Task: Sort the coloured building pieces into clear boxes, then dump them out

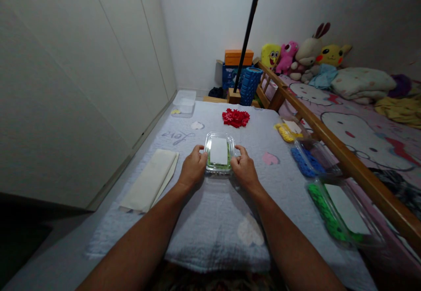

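Between my two hands is a clear plastic container [219,170] with its lid on. Light green pieces show inside it, and a white paper label [219,150] lies over them. My left hand [194,165] grips the container's left side, fingers curled round the edge. From the right side my right hand [244,167] grips it in the same way. Just beyond the container, a pile of red pieces [236,118] lies loose on the cloth-covered table [213,212].
Folded cream paper [149,180] lies at the left. An open clear container [184,103] stands at the far left corner. Along the right edge are containers with yellow pieces [287,132], blue pieces [305,160] and green pieces [329,212], beside a wooden bed rail [342,150].
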Demonstrator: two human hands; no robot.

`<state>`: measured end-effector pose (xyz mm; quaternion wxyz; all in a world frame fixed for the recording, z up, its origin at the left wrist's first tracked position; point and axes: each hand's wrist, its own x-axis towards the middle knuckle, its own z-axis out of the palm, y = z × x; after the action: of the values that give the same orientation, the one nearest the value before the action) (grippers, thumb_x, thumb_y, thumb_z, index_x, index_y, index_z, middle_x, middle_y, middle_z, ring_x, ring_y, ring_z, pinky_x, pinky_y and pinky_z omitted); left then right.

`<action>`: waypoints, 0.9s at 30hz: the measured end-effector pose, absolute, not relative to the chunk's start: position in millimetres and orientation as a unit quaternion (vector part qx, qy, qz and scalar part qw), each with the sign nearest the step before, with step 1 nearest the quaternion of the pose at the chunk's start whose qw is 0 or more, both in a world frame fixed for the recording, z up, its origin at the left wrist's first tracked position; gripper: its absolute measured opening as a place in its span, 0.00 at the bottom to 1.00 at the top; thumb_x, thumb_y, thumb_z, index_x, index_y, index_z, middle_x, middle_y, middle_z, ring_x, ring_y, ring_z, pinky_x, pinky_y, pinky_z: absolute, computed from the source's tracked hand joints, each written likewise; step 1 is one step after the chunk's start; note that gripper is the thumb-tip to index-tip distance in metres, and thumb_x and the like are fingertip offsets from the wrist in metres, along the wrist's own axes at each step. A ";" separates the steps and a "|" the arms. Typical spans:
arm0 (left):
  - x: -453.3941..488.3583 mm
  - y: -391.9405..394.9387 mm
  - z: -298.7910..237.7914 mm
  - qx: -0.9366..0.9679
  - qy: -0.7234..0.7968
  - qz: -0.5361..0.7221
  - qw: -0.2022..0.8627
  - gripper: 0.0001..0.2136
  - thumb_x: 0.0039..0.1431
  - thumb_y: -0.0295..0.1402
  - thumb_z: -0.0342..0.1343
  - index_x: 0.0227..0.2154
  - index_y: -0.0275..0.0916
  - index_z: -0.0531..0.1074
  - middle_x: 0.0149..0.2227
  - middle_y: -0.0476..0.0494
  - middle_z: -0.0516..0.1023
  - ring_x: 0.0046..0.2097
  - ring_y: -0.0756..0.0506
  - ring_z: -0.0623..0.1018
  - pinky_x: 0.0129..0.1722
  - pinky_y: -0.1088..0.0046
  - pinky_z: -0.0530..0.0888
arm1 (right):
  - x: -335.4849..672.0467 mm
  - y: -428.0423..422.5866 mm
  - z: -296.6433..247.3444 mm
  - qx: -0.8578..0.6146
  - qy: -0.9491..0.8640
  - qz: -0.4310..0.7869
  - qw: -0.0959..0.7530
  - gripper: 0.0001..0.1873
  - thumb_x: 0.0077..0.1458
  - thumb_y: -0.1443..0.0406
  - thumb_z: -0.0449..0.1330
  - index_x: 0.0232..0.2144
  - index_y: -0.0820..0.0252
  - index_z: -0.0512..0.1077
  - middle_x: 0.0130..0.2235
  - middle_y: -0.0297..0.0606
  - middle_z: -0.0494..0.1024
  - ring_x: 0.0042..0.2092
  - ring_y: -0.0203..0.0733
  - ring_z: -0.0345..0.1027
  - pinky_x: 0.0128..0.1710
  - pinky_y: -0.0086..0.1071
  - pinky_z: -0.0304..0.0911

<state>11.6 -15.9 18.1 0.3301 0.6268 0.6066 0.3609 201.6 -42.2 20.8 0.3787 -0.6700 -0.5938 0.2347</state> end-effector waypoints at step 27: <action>25.7 -23.6 17.2 0.610 0.604 0.390 0.333 0.23 0.66 0.39 0.50 0.61 0.35 0.69 0.22 0.51 0.73 0.25 0.44 0.74 0.30 0.71 0.64 | 204.9 -36.4 12.3 -0.688 -0.551 0.237 0.409 0.28 0.61 0.55 0.54 0.56 0.66 0.71 0.20 0.28 0.68 0.24 0.43 0.63 0.29 0.32 0.52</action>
<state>25.7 -23.6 17.2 0.3328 0.6102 0.6041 0.3899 204.9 -36.4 12.3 0.4095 -0.6878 -0.5507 0.2367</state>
